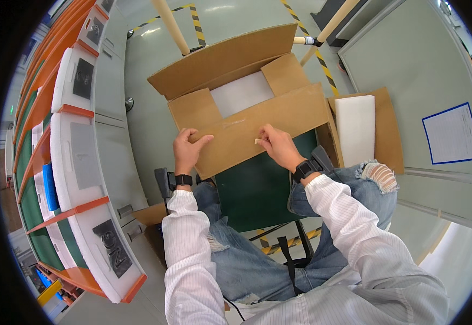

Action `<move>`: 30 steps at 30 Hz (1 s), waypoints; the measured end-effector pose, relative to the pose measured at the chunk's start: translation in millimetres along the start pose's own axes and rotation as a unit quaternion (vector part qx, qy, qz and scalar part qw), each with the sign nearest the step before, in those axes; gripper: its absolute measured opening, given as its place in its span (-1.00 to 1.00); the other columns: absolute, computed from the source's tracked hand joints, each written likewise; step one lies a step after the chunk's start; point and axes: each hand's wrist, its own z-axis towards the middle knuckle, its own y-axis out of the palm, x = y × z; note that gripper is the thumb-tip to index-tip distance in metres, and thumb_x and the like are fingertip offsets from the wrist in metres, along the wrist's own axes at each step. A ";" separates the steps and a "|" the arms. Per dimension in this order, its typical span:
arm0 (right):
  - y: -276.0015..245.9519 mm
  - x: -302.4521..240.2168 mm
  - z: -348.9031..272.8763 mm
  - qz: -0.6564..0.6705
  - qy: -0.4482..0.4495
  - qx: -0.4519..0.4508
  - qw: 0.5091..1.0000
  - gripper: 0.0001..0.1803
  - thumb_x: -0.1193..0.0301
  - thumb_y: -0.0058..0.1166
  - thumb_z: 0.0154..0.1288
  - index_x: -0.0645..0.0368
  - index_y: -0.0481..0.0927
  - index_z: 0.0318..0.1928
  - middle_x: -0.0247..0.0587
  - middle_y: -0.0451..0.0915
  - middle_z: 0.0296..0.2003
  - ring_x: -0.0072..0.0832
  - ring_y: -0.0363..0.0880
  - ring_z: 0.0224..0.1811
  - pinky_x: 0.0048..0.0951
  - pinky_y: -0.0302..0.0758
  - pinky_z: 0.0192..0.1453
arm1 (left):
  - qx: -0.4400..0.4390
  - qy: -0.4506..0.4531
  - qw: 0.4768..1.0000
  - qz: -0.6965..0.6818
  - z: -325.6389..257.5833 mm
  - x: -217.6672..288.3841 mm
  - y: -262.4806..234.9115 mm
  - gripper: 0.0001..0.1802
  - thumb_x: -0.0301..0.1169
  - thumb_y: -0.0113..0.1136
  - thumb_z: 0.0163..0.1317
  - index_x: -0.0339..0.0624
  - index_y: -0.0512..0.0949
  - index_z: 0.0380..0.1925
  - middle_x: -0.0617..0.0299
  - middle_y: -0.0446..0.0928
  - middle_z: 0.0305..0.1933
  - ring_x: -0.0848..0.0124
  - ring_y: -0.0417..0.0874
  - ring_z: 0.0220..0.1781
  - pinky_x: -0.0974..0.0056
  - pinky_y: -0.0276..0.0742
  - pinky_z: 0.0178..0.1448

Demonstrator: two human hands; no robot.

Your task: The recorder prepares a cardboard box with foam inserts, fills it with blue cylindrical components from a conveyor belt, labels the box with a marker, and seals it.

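Head: two hands [186, 153] [282, 150], one cardboard box [247, 136]

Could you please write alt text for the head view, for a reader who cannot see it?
A person's right hand pinches a small pale piece over the near flap of an open cardboard box, while the left hand, thumb spread, is at the flap's left end. A white surface shows inside the box; a white slab is to its right.
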 end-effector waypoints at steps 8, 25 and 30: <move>5.7 7.0 5.7 -0.023 0.063 -0.019 0.998 -0.70 0.46 0.21 0.16 0.22 0.41 -0.14 -0.08 0.60 -0.41 -0.10 0.60 -0.32 -0.21 0.49 -0.25 | -0.050 0.013 0.999 0.015 22.5 2.4 -3.6 -0.55 -0.26 0.53 -0.14 -0.40 0.57 -0.40 0.12 0.54 -0.36 0.29 0.54 -0.31 0.30 0.46 -0.17; -15.5 45.9 13.9 -0.104 0.181 0.053 0.977 -0.45 0.07 0.45 -0.13 0.14 0.47 -0.27 -0.08 0.58 -0.55 -0.07 0.60 -0.42 -0.16 0.47 -0.34 | -0.053 0.025 0.998 0.034 22.5 -4.8 12.9 -0.59 -0.28 0.50 -0.07 -0.38 0.57 -0.36 0.16 0.52 -0.32 0.34 0.53 -0.28 0.32 0.44 -0.13; -19.2 35.1 5.9 -0.105 0.174 0.039 0.978 -0.42 -0.06 0.39 -0.11 0.12 0.49 -0.29 -0.08 0.61 -0.50 -0.06 0.60 -0.39 -0.16 0.47 -0.30 | -0.054 0.010 0.998 0.022 17.2 -5.3 18.5 -0.57 -0.26 0.50 -0.10 -0.38 0.58 -0.35 0.10 0.54 -0.27 0.25 0.55 -0.21 0.26 0.46 -0.09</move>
